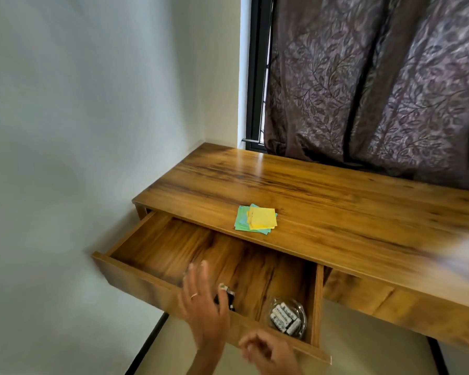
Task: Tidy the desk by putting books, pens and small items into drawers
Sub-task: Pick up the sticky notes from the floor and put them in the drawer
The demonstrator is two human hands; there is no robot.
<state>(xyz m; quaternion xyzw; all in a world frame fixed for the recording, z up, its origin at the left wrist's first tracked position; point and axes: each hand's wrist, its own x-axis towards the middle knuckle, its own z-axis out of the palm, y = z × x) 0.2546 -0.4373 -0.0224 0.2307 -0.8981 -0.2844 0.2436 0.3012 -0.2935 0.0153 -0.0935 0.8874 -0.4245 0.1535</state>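
Note:
The left drawer (136,236) of the wooden desk (336,201) stands pulled out. Inside it, at the front right, sits a clear glass dish (299,309) holding several batteries (283,318). A small dark object (229,295) lies at the drawer's front, partly hidden behind my left hand (203,307). That hand is over the drawer's front edge with fingers spread straight and a ring on one finger. My right hand (268,350) is just in front of the drawer front, fingers loosely curled, holding nothing that I can see. A stack of yellow and green sticky notes (256,219) lies on the desk top.
A white wall borders the desk on the left. Behind the desk hang dark patterned curtains (377,90) beside a black window frame (256,77). A second drawer front (390,301) to the right is closed. A blurred pale shape (466,255) shows at the right edge.

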